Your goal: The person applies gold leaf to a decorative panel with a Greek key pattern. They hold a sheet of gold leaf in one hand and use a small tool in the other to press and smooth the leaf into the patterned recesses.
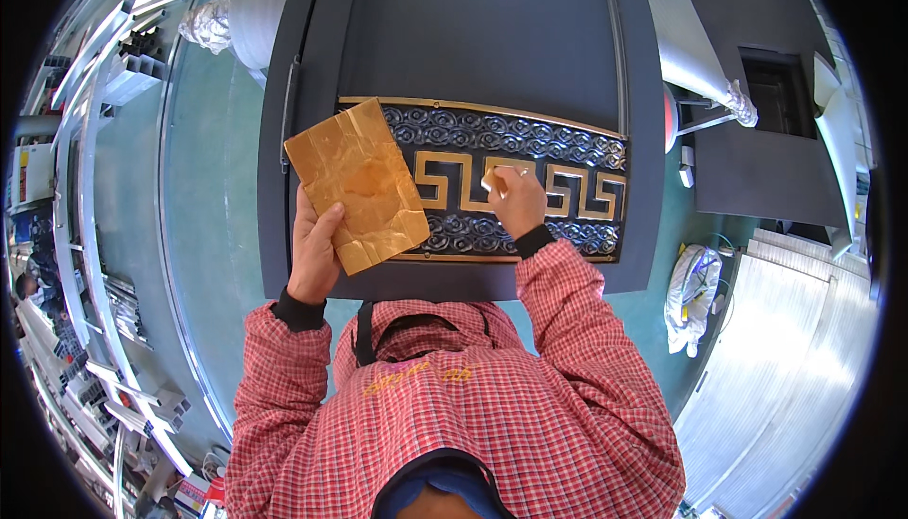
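Note:
A dark grey door panel [482, 27] lies in front of me, with a decorative band across its near part. Along the band's middle runs a raised gold key pattern [445, 157], between two strips of dark swirling relief [511, 136]. My left hand [314, 247] grips a gold-coloured flat board [331, 155] by its lower left edge, thumb on top. A wet-looking orange-gold smear shows at the board's centre. In my right hand [522, 202], closed fingers pinch a small pale pad, perhaps a sponge [490, 180], at the pattern's middle. The fingers partly hide it.
Racks of metal profiles [132, 75] line the left side. White-wrapped supports with foil ends [210, 25] flank the panel's far part. Pale ribbed sheets [776, 330] are stacked at the right, near a plastic-wrapped bundle [693, 297] on the green floor.

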The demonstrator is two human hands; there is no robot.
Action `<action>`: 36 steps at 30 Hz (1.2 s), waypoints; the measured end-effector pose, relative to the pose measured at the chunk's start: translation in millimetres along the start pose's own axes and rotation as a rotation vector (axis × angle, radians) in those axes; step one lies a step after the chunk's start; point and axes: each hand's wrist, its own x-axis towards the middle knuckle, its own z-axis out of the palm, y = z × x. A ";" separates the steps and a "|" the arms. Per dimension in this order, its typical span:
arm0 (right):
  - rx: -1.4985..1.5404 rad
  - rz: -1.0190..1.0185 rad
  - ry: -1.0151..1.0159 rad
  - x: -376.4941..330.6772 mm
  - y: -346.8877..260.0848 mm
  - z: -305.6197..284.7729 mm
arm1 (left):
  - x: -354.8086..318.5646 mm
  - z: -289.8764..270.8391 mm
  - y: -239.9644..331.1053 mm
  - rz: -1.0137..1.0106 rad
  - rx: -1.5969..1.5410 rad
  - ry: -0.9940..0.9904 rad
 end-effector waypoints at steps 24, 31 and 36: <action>-0.018 -0.038 0.134 -9.6 1.7 -14.9 | 5.1 -7.1 -8.2 -0.090 0.018 -0.103; -0.075 0.069 0.195 -10.2 23.6 -12.0 | 4.7 -4.6 -7.4 -0.106 0.037 -0.136; 0.007 0.155 0.100 -28.2 15.9 -8.1 | 5.1 -6.1 -13.7 -0.111 0.032 -0.162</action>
